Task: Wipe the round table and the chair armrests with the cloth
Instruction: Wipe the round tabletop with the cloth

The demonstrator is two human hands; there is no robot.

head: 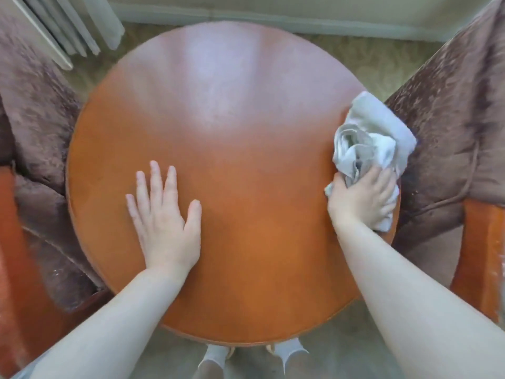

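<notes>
A round orange-brown wooden table (232,132) fills the middle of the head view. My left hand (164,214) lies flat on its near left part, fingers straight and spread. At the table's right edge my right hand (360,198) grips a crumpled white-grey cloth (369,138), which bunches up ahead of the fingers and hangs slightly over the rim. An orange wooden armrest (481,255) of the right chair stands just beyond the cloth. The left chair's wooden armrest (11,242) shows at the left border.
Brown velvet armchairs flank the table, one on the left (35,119) and one on the right (451,119). Pale curtains (68,26) hang at the back left. Patterned carpet (369,58) lies beyond the table, and my socked feet (216,354) show under its near edge.
</notes>
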